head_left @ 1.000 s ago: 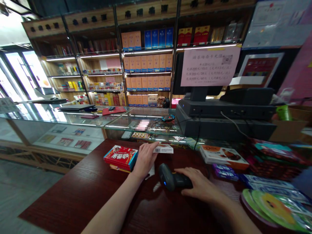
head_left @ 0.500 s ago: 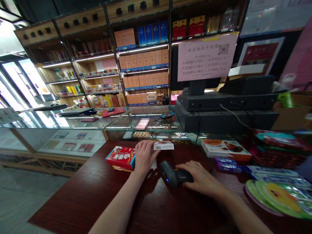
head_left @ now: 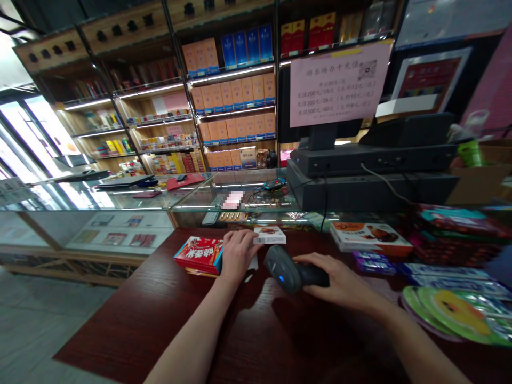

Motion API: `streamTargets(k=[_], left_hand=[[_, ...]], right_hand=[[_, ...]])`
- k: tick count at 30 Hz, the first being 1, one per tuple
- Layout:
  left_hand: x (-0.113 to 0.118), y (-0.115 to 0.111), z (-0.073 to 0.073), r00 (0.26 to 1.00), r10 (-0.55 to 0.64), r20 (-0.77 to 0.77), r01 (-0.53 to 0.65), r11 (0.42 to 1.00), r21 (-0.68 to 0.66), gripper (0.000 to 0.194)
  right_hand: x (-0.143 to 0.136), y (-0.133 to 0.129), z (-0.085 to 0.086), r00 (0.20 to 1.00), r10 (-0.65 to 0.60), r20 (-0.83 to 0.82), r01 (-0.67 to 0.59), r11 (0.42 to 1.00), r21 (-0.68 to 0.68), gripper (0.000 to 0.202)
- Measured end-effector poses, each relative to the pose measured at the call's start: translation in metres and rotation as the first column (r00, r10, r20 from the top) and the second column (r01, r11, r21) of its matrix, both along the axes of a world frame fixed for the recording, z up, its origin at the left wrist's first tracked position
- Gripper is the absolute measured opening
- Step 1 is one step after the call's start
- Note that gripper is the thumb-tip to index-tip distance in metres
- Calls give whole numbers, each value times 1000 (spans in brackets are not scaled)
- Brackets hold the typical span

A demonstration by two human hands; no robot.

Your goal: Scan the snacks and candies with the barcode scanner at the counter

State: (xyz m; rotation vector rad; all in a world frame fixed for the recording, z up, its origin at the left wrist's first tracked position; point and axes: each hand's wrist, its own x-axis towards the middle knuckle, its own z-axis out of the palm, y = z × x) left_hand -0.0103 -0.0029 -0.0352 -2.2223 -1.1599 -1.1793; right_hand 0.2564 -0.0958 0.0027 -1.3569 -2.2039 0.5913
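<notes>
My left hand (head_left: 239, 252) is closed on the left end of a small white box (head_left: 270, 235) with a brown picture on top. Its fingertips are partly hidden behind the hand. Just left of that hand lies a red snack box (head_left: 199, 254) on top of a thin yellowish pack. In my right hand (head_left: 334, 277) is a dark grey barcode scanner (head_left: 285, 269) with a blue light on its head. The scanner is held above the table, with its head pointing left, close in front of the white box.
The dark wooden table (head_left: 160, 320) meets a glass display counter (head_left: 192, 200). A monitor with a pink sign (head_left: 336, 88) stands on a black cash drawer (head_left: 372, 189). At right lie a Dove box (head_left: 370, 237), purple packs (head_left: 374, 262) and round green packs (head_left: 452, 314).
The scanner in my right hand has risen and moved slightly right. The white box now shows more of its top, its barcode side less. My left hand stays at the box.
</notes>
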Motion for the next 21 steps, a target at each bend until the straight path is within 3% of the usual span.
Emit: streamTargets(k=[4, 9, 15, 21], left_hand=[[-1, 3, -5, 999, -39, 13, 40, 997, -71, 23], [0, -1, -1, 997, -71, -21, 71, 997, -34, 19], [3, -12, 7, 1000, 20, -11, -20, 999, 48, 17], [6, -12, 5, 998, 65, -8, -64, 994, 86, 10]], right_hand=[[5, -1, 1, 999, 18, -34, -20, 999, -43, 49], [13, -2, 4, 998, 2, -64, -8, 995, -104, 52], [19, -3, 8, 999, -15, -46, 9, 990, -141, 50], [19, -4, 8, 1000, -8, -22, 5, 989, -149, 51]])
